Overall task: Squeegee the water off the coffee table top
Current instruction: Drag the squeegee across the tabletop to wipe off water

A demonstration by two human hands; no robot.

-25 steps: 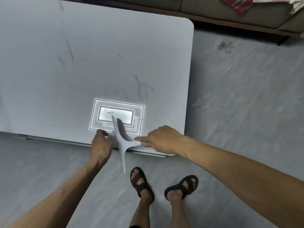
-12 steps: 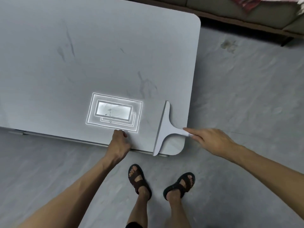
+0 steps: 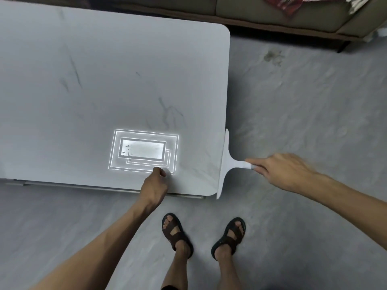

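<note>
The pale grey coffee table top [image 3: 104, 91] fills the upper left of the head view. A white squeegee [image 3: 227, 164] has its blade at the table's right edge, just past the near right corner. My right hand [image 3: 280, 172] grips its handle, out over the floor to the right of the table. My left hand [image 3: 155, 185] rests with curled fingers on the table's near edge. A bright ceiling-light reflection [image 3: 143, 150] on the top shows a few small water drops at its left side.
A sofa [image 3: 272, 15] with a red cloth [image 3: 291, 5] runs along the back, close behind the table's far right corner. Grey floor [image 3: 303, 101] lies to the right of the table. My sandalled feet [image 3: 201, 235] stand just in front of the near edge.
My right hand has swept the squeegee rightward across the near part of the top, from beside my left hand to the right edge. My left hand stayed on the near edge.
</note>
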